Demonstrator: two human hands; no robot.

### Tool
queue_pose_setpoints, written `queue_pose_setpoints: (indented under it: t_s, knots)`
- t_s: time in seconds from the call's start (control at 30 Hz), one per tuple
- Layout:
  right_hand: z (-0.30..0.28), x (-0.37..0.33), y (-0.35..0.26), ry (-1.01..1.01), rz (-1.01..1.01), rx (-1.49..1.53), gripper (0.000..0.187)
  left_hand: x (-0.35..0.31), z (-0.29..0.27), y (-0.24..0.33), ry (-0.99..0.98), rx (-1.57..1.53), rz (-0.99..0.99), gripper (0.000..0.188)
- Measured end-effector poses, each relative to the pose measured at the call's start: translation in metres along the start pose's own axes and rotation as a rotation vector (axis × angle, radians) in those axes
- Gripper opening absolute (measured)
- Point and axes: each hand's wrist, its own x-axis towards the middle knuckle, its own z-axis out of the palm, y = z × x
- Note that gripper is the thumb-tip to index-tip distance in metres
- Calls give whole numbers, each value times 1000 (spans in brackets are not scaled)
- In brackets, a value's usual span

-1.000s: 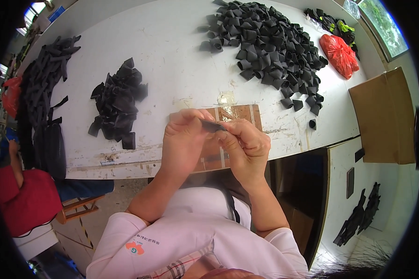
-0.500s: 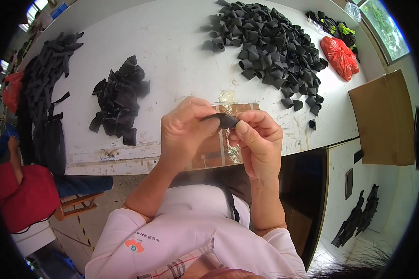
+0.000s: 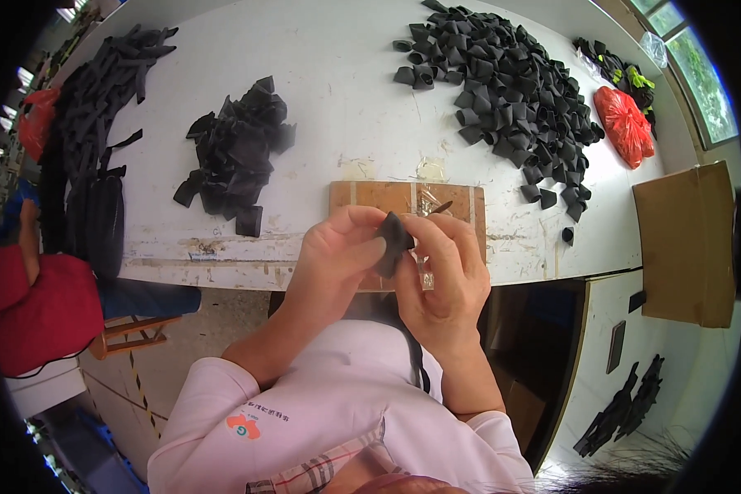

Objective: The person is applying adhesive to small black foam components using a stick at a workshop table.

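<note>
Over the front of the table, both my hands pinch one small black fabric piece (image 3: 393, 247), which stands on end with a pointed top. My left hand (image 3: 334, 251) is closed on its left side, thumb in front. My right hand (image 3: 446, 267) is closed at its right side, the fingers curled and partly hiding it. A thin dark tip (image 3: 443, 207) shows just beyond my right fingers; I cannot tell whether it is held or lies on the board. Beneath and beyond my hands lies a brown board (image 3: 370, 194) with strips of clear tape.
Loose black pieces form a heap (image 3: 237, 148) at left and a large pile (image 3: 519, 99) of curled ones at right. Long black strips (image 3: 99, 107) lie far left. A red bag (image 3: 624, 125) and a cardboard box (image 3: 687, 247) are at right. A person in red (image 3: 49, 305) sits at left.
The black piece has turned from lying crosswise to standing on end, and my hands have come nearer my body. My right fingers have curled over. The view has shifted slightly.
</note>
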Motion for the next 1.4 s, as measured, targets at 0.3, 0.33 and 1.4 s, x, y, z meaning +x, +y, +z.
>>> queue_pose_setpoints:
  t_s: [0.3,0.33,1.4]
  knots:
    - [26,-8,20,15,-361,-289,44,-2,-16,1,4,-172,-16,23]
    - [30,-11,20,118,-344,-265,42,-3,-16,0,34,-127,-21,22]
    - [20,-46,18,-102,454,275,11,-9,-32,-19,128,-77,-4,26]
